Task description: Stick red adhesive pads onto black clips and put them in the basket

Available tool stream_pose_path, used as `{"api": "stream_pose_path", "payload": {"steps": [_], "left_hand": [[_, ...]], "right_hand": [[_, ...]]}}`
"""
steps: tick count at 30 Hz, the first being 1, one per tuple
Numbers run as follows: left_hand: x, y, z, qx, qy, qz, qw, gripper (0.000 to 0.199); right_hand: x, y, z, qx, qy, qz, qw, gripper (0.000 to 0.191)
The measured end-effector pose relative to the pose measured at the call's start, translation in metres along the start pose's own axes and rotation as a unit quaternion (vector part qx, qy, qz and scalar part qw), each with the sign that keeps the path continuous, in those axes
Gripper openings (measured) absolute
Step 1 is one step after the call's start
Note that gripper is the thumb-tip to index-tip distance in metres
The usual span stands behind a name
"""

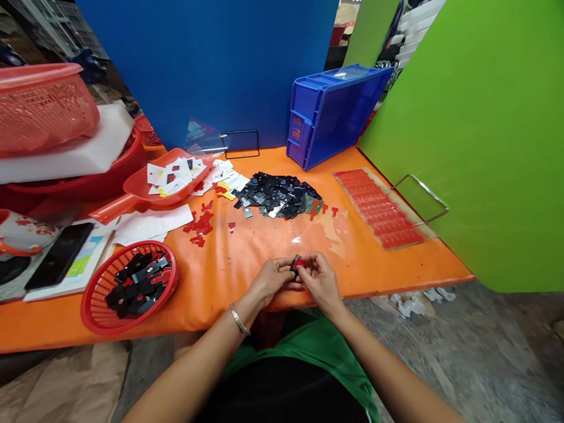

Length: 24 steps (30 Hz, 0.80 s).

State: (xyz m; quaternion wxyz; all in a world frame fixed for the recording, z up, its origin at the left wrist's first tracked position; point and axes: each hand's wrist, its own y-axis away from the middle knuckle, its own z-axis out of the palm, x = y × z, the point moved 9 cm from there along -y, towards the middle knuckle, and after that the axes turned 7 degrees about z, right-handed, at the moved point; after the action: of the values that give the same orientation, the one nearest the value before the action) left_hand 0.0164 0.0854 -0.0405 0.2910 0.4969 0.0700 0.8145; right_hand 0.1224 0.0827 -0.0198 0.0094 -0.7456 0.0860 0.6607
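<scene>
Close to the table's front edge, my left hand is closed around a small flat black piece. My right hand pinches a small red sticker against the face of that piece; part of both is covered by my fingers. Ahead of my hands lies a heap of flat black pieces, some with shiny faces. Loose red T-shaped stickers are scattered to the left of it. A sheet of red stickers lies at the right.
A red basket holds black pieces with red stickers on them. Behind it are a phone, a mug and a red scoop with white cards. A blue crate stands on its side before blue and green panels.
</scene>
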Motion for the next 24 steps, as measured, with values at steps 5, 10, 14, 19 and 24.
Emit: {"api": "stream_pose_path", "payload": {"steps": [5, 10, 14, 19, 24], "left_hand": [[0.0007, 0.0001, 0.0008, -0.003, -0.001, 0.004, 1.000, 0.029], [0.0027, 0.0013, 0.0024, -0.005, 0.000, 0.006, 1.000, 0.028], [0.0027, 0.0015, 0.0023, -0.004, 0.005, 0.004, 1.000, 0.026], [0.0036, 0.0022, 0.0024, -0.001, 0.001, 0.003, 1.000, 0.024], [0.0051, 0.0034, 0.0038, -0.002, 0.002, 0.003, 1.000, 0.025]], "right_hand": [[-0.0028, 0.0002, 0.0000, 0.006, 0.003, -0.006, 1.000, 0.017], [-0.0041, 0.0011, 0.0003, 0.003, -0.013, -0.001, 1.000, 0.018], [-0.0018, 0.0010, 0.0009, -0.002, -0.047, 0.018, 0.999, 0.023], [-0.0010, 0.0000, 0.0016, -0.004, -0.044, 0.014, 0.999, 0.022], [-0.0013, 0.0004, -0.0002, 0.009, -0.012, -0.012, 1.000, 0.017]]}}
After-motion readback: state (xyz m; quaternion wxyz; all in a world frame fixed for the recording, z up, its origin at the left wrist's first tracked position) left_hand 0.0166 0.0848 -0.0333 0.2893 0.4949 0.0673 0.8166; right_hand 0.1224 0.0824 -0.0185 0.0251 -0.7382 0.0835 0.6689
